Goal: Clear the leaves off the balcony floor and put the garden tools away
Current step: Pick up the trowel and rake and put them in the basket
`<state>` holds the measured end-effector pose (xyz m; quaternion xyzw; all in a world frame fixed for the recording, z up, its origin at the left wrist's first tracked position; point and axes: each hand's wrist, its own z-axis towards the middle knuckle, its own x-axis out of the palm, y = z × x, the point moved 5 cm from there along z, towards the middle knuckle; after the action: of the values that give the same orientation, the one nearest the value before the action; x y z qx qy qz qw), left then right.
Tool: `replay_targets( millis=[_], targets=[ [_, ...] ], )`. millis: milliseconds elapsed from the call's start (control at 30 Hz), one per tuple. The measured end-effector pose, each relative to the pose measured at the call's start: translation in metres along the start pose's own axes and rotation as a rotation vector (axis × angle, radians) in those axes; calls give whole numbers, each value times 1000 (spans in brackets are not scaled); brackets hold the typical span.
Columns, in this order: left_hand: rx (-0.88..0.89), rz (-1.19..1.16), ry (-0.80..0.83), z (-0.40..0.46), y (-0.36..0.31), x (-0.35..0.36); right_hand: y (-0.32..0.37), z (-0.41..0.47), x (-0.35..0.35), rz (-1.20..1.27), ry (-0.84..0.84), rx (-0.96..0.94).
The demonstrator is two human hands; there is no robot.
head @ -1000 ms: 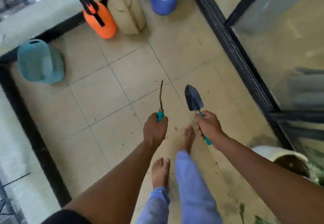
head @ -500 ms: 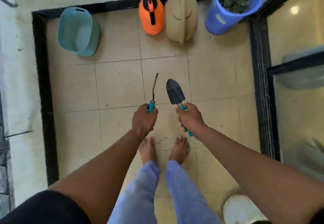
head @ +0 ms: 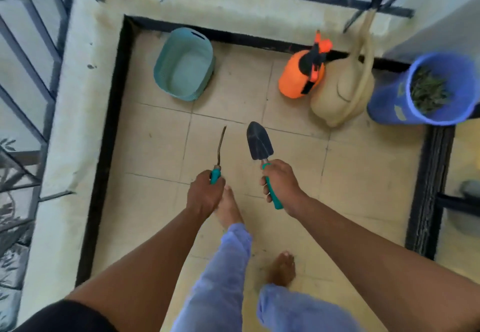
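Pale tiled balcony floor point(head: 161, 147), edged by a black border and a low cream wall, with metal railing point(head: 28, 77) beyond. Two garden tools, both up off the tiles, one per hand: a thin weeder point(head: 219, 155) with a teal handle, gripped by the left hand point(head: 205, 196) with fingers curled round it; a dark-bladed trowel point(head: 259, 144), likewise teal-handled, gripped by the right hand point(head: 281, 183). Both blades pointing toward the far wall. Four containers along that wall: one teal basket point(head: 184, 64) standing apart near the left corner; then, just beside each other, one orange sprayer point(head: 301, 77), one beige watering can point(head: 342, 98), and one blue bucket point(head: 389, 103) (with leaves point(head: 428, 93) inside). Two bare feet on the tiles, below light blue trouser legs.
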<state>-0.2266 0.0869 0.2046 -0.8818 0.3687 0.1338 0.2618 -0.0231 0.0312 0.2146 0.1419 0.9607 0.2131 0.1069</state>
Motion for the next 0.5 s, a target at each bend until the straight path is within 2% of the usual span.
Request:
replay_targets(
  millis=[133,333,500],
  targets=[
    [-11,-54,-26,32,-34,-44,62,32,43,6,41,19],
    [-37,-78,-67,114,-59,-73,127,99,92,-266,15,-149],
    [-44,-2,-81,170,-78,-95,158,149,138,-363,30,-117]
  ],
)
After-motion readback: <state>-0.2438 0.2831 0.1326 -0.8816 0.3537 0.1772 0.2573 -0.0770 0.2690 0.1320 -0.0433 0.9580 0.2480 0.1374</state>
